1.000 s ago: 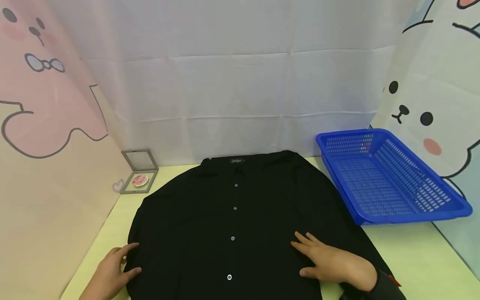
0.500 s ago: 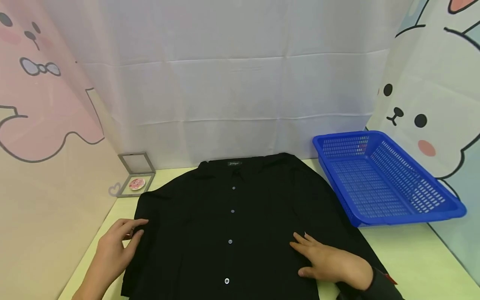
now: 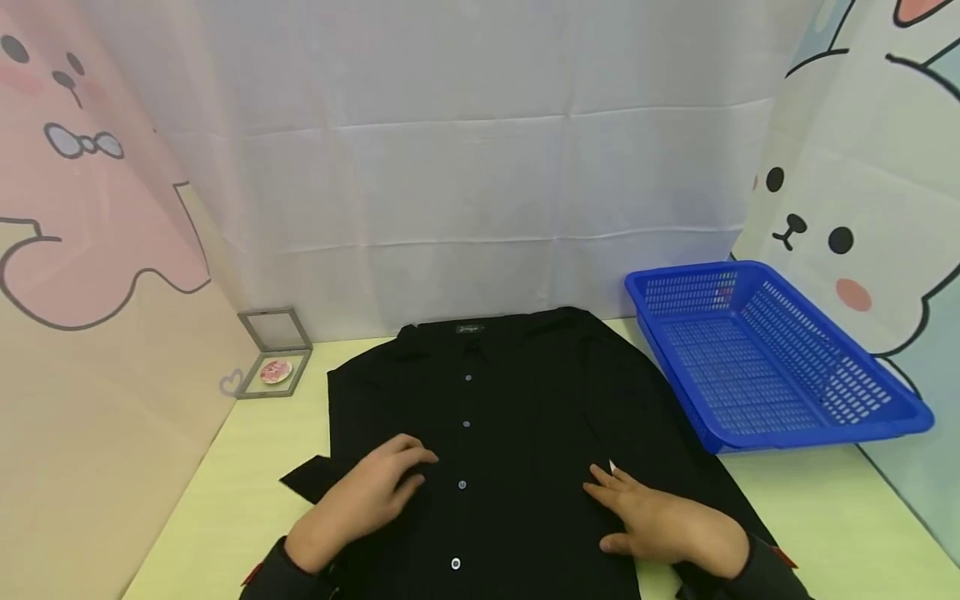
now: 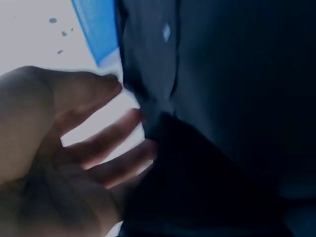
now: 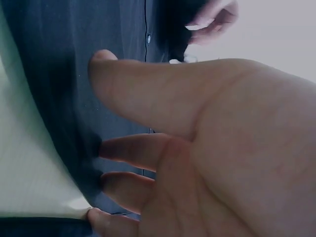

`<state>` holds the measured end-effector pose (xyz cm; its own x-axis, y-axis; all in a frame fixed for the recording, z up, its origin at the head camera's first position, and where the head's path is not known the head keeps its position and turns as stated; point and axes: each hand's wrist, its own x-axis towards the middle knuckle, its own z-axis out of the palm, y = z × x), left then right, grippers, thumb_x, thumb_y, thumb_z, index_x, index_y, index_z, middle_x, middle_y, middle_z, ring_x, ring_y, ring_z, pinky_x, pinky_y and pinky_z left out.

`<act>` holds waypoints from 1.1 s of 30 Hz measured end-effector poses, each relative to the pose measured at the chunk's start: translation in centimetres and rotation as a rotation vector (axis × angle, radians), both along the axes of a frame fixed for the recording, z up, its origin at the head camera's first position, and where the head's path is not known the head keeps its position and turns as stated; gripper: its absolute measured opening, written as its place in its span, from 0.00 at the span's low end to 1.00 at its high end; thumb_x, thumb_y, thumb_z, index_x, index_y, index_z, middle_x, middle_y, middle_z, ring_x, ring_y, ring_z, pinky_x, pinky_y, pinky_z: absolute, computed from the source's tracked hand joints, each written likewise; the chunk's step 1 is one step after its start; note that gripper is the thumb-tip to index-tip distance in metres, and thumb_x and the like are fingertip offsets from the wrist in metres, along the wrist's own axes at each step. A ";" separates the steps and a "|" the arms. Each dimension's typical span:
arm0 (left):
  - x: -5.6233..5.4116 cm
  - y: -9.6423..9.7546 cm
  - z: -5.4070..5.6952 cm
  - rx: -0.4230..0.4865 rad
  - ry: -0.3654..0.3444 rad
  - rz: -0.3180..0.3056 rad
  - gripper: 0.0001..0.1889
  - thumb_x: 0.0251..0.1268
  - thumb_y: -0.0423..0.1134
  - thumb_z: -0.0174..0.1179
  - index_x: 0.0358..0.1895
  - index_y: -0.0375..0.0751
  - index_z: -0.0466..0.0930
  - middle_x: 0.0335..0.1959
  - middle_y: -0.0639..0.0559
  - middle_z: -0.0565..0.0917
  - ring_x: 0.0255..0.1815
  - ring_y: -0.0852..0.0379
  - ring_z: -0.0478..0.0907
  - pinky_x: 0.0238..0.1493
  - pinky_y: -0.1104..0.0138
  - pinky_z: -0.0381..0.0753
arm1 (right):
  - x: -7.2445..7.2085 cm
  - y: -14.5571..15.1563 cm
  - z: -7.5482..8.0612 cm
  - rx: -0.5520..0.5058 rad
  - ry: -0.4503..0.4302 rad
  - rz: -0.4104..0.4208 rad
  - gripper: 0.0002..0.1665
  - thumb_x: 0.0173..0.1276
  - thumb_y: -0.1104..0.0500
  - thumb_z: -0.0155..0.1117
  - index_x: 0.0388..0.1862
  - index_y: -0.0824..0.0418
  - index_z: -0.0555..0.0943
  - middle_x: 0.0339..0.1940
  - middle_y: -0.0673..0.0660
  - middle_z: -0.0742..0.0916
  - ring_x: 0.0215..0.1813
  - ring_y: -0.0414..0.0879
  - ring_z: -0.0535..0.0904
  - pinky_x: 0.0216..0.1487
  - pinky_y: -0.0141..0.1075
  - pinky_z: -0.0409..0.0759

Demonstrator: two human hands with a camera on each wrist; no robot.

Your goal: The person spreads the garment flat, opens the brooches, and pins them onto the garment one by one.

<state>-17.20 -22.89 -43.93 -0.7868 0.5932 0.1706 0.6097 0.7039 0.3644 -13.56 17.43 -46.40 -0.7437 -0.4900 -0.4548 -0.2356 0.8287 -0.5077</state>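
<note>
A black button-up shirt [image 3: 525, 433] lies front up, collar towards the back wall. My left hand [image 3: 367, 483] grips the shirt's left-side sleeve, folded inward over the front, near the button row. The sleeve's cuff [image 3: 309, 479] pokes out to the left, past my wrist. In the left wrist view the thumb and fingers [image 4: 106, 153] meet the dark cloth's edge; blur hides the exact hold. My right hand [image 3: 648, 521] rests on the right part of the shirt with fingers spread. The right wrist view shows its straight fingertips [image 5: 106, 182] touching the cloth.
A blue plastic basket [image 3: 765, 367] stands at the back right, close to the shirt's right sleeve. In the back left corner is a small grey frame-like case [image 3: 276, 354] holding a pink round piece [image 3: 276, 372]. A white curtain [image 3: 465, 183] backs the yellow-green table [image 3: 217, 500].
My left hand took hold of the sleeve edge and swung it rightward over the shirt front, so the left edge now lies further in. My right hand stayed in place.
</note>
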 end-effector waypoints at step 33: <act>-2.5 -12.1 -2.7 0.214 -0.492 0.439 0.36 0.81 0.43 0.54 0.81 0.32 0.49 0.71 0.22 0.67 0.66 0.25 0.74 0.58 0.42 0.80 | 0.6 0.4 -0.2 -0.036 0.060 0.034 0.48 0.71 0.39 0.67 0.80 0.61 0.65 0.83 0.69 0.60 0.81 0.76 0.51 0.71 0.72 0.63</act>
<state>-19.71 -34.97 -46.60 -0.9622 0.1957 -0.1896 0.0138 0.7298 0.6835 -13.00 17.83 -46.59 -0.7521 -0.5305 -0.3910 -0.2941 0.8011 -0.5212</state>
